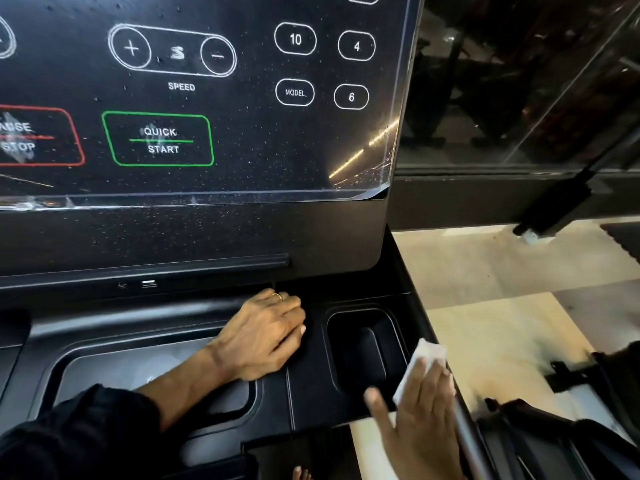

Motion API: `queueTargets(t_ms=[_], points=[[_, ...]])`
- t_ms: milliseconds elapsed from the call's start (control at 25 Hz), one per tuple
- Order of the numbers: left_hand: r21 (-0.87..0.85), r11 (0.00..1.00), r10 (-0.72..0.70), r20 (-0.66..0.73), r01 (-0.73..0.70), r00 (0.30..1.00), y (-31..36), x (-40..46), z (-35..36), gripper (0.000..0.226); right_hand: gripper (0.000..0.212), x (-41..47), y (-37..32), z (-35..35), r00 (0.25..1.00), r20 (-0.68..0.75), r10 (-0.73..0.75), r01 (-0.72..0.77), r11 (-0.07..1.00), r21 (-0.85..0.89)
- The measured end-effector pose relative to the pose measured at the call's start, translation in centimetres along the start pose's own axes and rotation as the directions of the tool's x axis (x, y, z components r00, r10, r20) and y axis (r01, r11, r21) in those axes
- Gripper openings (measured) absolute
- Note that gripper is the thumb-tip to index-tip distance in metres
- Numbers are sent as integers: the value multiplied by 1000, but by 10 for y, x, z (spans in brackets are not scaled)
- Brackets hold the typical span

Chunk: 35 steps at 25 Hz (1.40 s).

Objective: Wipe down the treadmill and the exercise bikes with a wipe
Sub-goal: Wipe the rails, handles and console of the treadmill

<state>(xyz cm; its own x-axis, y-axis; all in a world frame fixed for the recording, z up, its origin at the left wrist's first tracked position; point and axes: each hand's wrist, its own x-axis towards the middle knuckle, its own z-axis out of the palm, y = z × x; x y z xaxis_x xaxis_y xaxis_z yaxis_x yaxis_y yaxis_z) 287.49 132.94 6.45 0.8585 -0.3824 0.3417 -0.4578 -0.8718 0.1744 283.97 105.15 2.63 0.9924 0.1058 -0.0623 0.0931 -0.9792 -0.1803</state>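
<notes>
The person's right hand (420, 407) presses a white wipe (420, 367) flat against the right edge of the treadmill console tray (304, 393), fingers straight and together over the cloth, thumb spread toward the cup holder recess (363, 344). The wipe lies under and just beyond the fingertips, its long axis running up and away along the tray's edge, so the next stroke likely follows that edge or turns left into the recess just beside it. The left hand (266, 336) rests on the tray's middle ridge, fingers loosely curled, apparently bracing rather than holding anything, though its fingertips are partly hidden. The right hand is plainly nearer the recess. Above, the control panel (194, 98) shows specks and streaks.
</notes>
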Motion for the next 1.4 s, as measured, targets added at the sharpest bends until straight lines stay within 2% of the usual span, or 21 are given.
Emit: queueTargets(t_ms=[80,200,280,480,560,640,680,720,760,800,840,880,920,1000,1040,1160,1200,1280,1400], points=[[-2,1000,-12,-10,12,1000,-1,0,0,26,103,-26,-23,6,985,-110,-134,133,991,-15],[0,1000,-18,-13,18,1000,-1,-1,1,25,108,-44,-61,11,942,-119,-315,305,948,-91],[-5,1000,-17,-16,17,1000,-1,-1,1,24,110,-45,-82,5,938,-9,-347,343,930,-129],[-6,1000,9,-42,-9,999,2,-3,0,23,100,-48,-75,-6,935,7,-353,352,929,-117],[-9,1000,4,-48,-5,999,3,-3,-1,23,92,-43,-74,-20,962,1,-272,271,960,-64],[-8,1000,-3,-45,3,999,3,-2,-2,24,81,-25,-92,-40,981,82,-177,178,984,-1],[-10,1000,-3,-41,2,999,3,-1,-3,24,75,-9,-103,-43,983,140,-117,107,991,76],[-12,1000,-2,-38,2,999,3,-1,-2,24,73,11,-113,-44,973,228,-17,-37,973,228],[-14,1000,-6,-36,6,999,3,-1,-2,25,73,27,-125,-47,917,390,83,-249,883,398],[-14,1000,-17,-35,16,999,2,-2,-2,25,78,39,-134,-48,856,502,126,-429,716,551],[-17,999,-30,-34,30,999,2,-2,-3,25,82,50,-140,-44,836,528,148,-515,543,664],[-20,999,-40,-34,39,999,2,-2,-3,25,78,57,-144,-40,843,509,176,-528,454,718],[-23,999,-43,-35,42,998,2,-2,-3,25,68,59,-146,-41,853,490,180,-515,445,733],[-28,999,-34,-32,33,999,3,-2,-3,26,55,54,-138,-37,878,461,131,-441,599,669],[-29,999,-32,-31,31,999,3,-2,-4,27,56,50,-130,-38,893,444,78,-364,704,610],[-23,999,-33,-31,32,999,3,-2,-4,28,70,29,-100,-41,916,380,-127,0,948,317],[-21,999,-32,-34,31,999,4,-2,-5,27,71,21,-90,-41,919,333,-210,153,970,189],[-16,999,-37,-41,36,998,4,-3,-6,26,67,13,-66,-46,878,281,-389,399,917,22],[-8,999,-44,-28,43,999,5,-2,-6,28,67,30,-19,-64,727,420,-543,605,796,-19]])
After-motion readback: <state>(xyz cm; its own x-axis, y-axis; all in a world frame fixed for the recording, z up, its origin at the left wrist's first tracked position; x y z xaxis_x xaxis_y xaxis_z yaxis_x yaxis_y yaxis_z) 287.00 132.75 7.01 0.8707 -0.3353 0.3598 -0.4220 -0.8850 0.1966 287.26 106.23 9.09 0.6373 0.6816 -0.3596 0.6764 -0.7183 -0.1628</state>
